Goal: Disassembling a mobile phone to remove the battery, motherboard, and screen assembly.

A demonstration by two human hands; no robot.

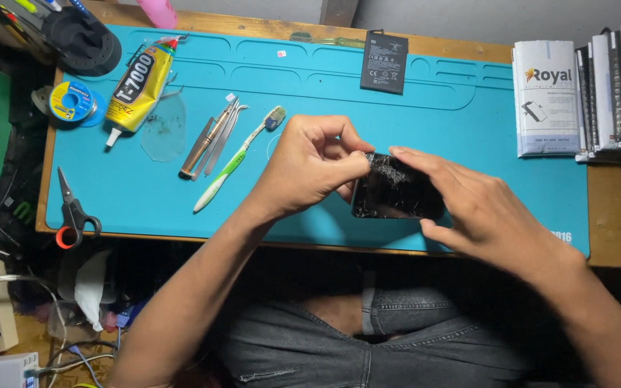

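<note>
- Wooden worktop [609,208] under everything, bare at the 3 o'clock edge.
- Blue silicone mat [468,136] spread over most of it, moulded trays along the 12 o'clock side.
- White boxes [546,97] stacked upright at 2 o'clock, just off the mat.
- Right hand [483,208] in from 5 o'clock, grip clamped on the phone: thumb on its near edge, fingers reaching over the top corner.
- Left hand [310,169] in from 7 o'clock, grip pinched together at the phone's upper left corner.
- Phone [395,194] near centre, slightly toward 4 o'clock, dark glass badly cracked, held between both hands just above the mat's near edge.
- Yellow glue tube [138,86] at 10 o'clock, nozzle toward 7 o'clock.
- Black flat battery [384,62] at 12 o'clock on the mat.
- Green-and-white toothbrush [238,158] just beside the left hand, at its 9 o'clock.
- Metal tweezers [210,140] next to the toothbrush, on its 9 o'clock side.
- Scissors [73,212] with a red and a black handle at 8 o'clock, on the mat's edge.
- Blue solder spool [73,103] at 10 o'clock, off the mat.
</note>
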